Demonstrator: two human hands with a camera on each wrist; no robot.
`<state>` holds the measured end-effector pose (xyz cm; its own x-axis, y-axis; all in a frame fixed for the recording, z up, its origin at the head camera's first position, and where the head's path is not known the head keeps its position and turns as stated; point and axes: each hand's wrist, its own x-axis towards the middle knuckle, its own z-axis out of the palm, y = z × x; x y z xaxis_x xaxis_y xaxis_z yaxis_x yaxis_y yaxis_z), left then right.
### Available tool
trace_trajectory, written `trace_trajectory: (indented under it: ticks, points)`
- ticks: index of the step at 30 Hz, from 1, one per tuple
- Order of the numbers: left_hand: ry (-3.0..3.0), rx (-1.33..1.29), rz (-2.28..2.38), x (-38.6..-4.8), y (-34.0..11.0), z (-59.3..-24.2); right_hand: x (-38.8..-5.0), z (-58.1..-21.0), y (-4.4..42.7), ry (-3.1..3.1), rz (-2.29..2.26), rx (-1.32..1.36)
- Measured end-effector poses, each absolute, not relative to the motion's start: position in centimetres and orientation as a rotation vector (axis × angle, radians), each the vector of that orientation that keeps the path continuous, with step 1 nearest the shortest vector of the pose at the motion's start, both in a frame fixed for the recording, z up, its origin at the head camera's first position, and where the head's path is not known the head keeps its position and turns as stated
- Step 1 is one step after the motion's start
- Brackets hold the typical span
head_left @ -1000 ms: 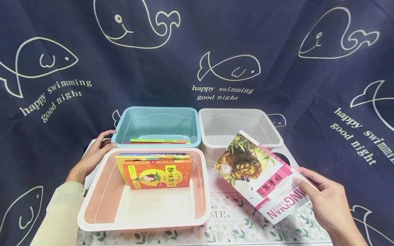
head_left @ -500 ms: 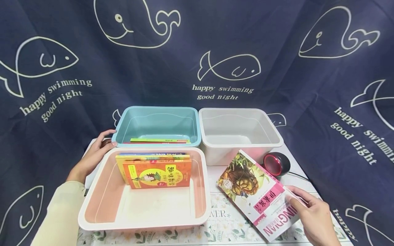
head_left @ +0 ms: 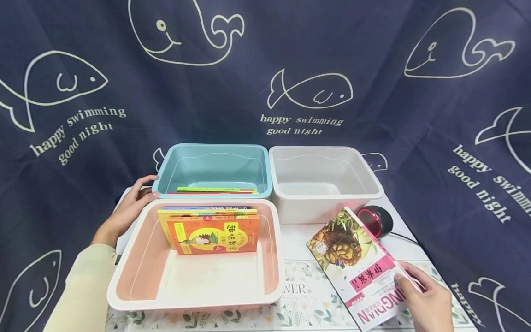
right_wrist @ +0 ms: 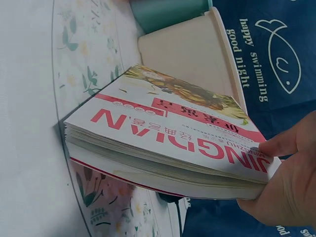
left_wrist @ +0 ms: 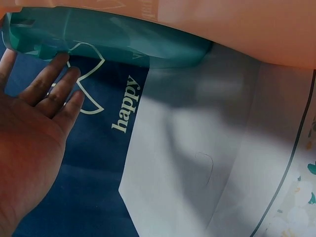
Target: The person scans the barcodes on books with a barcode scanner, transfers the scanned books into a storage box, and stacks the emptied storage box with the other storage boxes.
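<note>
In the head view my right hand (head_left: 431,297) pinches a paperback book (head_left: 352,265) by its right edge, thumb on the cover. The book is tilted over the front right of the table, its lion picture towards the back. The right wrist view shows its page edges, slightly spread. My left hand (head_left: 130,212) is at the left side of the blue bin (head_left: 215,168). In the left wrist view its fingers (left_wrist: 59,91) are extended against the bin. Several upright books (head_left: 215,235) stand in the pink bin (head_left: 207,281) in front.
A grey bin (head_left: 311,210) stands beside the blue one at the back. Flat-edged books (head_left: 215,189) show low inside the blue bin. A black round device (head_left: 375,221) with a red ring and a cable sits right of the grey bin. Behind hangs a navy curtain (head_left: 386,110).
My right hand has brought the book lower and nearer the front of the table, away from the grey bin, uncovering the black device. My left hand has stayed at the blue bin.
</note>
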<state>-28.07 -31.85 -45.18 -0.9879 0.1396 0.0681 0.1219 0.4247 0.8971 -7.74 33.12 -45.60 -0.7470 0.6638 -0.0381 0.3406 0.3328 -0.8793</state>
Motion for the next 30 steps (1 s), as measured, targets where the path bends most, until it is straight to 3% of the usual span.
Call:
trace_trajectory:
  ticks: [12,23,30]
  points:
    - [2.640,0.248,1.664,-28.0,-31.8,-45.2,-7.7,-45.2,32.6,-2.312,1.315,-0.873]
    - [2.610,0.261,1.676,-28.3,-31.9,-45.5,-8.5,-41.5,31.6,-2.453,1.165,-0.399]
    - [2.612,0.245,1.677,-28.3,-32.0,-45.5,-9.7,-37.8,31.4,-2.421,1.206,-0.271]
